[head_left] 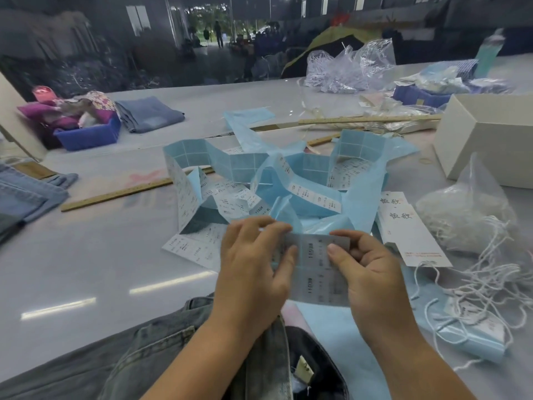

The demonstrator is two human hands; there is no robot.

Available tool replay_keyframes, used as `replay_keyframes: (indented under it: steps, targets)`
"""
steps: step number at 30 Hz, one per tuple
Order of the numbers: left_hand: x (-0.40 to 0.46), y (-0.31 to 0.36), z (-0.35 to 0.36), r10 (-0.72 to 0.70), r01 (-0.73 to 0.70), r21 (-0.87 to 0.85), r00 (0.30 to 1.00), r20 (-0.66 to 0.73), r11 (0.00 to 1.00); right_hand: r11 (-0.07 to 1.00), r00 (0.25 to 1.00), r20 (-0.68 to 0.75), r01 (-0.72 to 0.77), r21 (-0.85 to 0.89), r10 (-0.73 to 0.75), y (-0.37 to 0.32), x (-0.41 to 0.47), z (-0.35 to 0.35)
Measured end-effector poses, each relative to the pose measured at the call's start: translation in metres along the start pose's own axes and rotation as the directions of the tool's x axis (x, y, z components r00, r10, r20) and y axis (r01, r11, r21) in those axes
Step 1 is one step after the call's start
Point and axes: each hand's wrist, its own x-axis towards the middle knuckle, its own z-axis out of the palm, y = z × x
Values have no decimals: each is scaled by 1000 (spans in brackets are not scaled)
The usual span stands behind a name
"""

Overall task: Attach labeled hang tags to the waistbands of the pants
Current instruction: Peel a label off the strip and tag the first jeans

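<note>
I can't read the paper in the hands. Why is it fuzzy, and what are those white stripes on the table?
Head view: the label sheet is smeared by motion blur; the stripes are ceiling-light glare on the shiny table.

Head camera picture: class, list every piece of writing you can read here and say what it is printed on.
"11038": loose white label sheet lying on the table, read sideways.
Two large brush-written characters, printed twice: white card hang tags; I cannot transcribe them surely.
Sticker sheet pinched by both hands: blurred.
Blue-backed label strips: print too small.
</note>
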Motion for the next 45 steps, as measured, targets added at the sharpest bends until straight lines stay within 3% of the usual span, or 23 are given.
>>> replay_keyframes:
  steps: [4,11,16,21,25,30,38,42,45]
  targets:
    - [-3,7,-13,5,1,77,997,-77,997,986,982,174,-100,135,76,-4,-5,7]
    - [-9,19,-27,-117,116,18,989,87,993,927,930,348,-230,297,119,-8,-11,13]
    - [-13,24,-32,-220,223,-31,973,75,974,912,911,393,-259,317,122,-10,-14,14]
    - [-14,27,-36,-274,297,-136,947,166,945,943,914,384,-235,236,132,-12,-15,13]
    - [-14,30,-40,-191,208,-133,973,132,969,969,893,433,-201,142,121,-17,-17,18]
    - [-17,33,-45,-147,155,-111,986,72,982,956,881,450,-242,166,145,-24,-22,26]
    - [-22,34,-50,-89,93,-63,993,72,994,935,836,451,-355,14,311,-28,-17,32]
    - [-26,31,-50,-141,152,-130,986,85,980,903,776,495,-427,-43,390,-36,-10,35]
    - [-26,27,-53,-229,258,-198,961,156,946,900,773,477,-426,-98,418,-41,-9,36]
